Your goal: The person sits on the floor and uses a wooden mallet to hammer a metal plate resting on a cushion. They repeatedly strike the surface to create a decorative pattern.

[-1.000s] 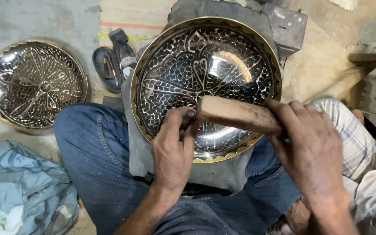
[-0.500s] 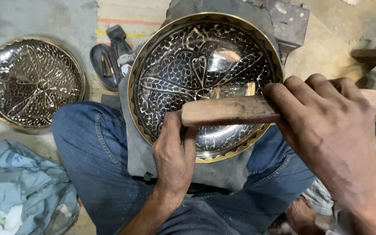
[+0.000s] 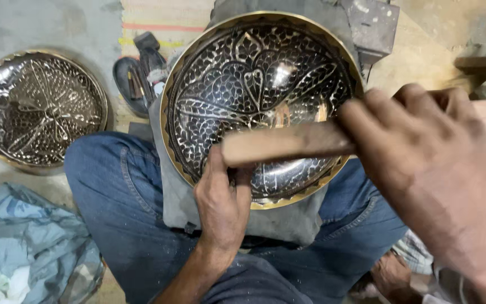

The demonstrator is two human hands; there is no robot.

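A right hand (image 3: 423, 163) grips a wooden block (image 3: 288, 143) lying crosswise over the engraved brass bowl (image 3: 260, 84), while left hand (image 3: 223, 200) fingers press the bowl's near rim.

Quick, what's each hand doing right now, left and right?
Left hand: fingers bent, pressed on the engraved metal bowl near its lower rim.
Right hand: closed around a wooden stick, blurred.
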